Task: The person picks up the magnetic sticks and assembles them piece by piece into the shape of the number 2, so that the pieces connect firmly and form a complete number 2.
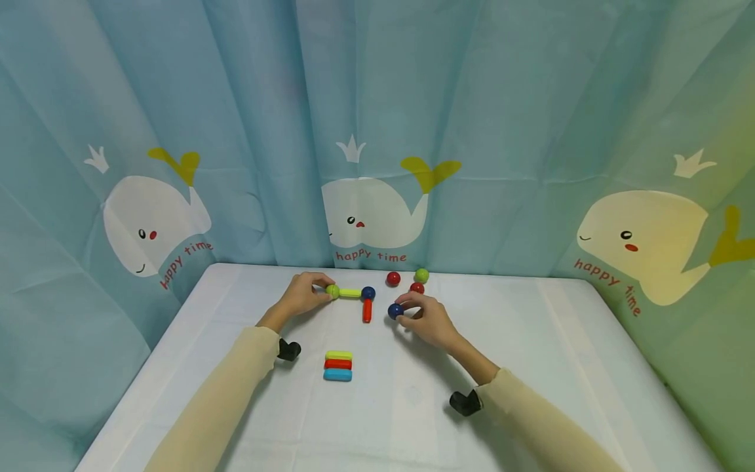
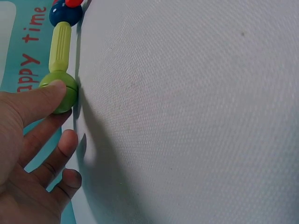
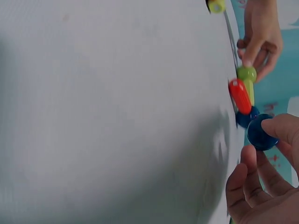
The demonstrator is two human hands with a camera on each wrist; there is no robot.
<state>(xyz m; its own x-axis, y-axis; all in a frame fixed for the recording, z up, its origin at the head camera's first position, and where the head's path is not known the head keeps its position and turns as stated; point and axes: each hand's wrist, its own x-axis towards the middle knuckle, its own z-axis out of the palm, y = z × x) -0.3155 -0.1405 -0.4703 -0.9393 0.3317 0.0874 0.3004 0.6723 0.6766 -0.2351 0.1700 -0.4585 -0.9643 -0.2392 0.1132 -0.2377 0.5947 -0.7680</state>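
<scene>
Blue ball [image 1: 394, 311] in R hand [image 1: 432, 322]

In the left wrist view, the left hand [image 2: 18, 186] hides part of the green ball [image 2: 70, 98], and the red stick [image 2: 74, 2] is cut above. In the head view, the right hand [image 1: 432, 322] covers partly a red ball [image 1: 417, 287]; both sleeves [image 1: 212, 400] are cut below. From the right wrist, a yellow stick [image 3: 217, 6] is cut above.
</scene>
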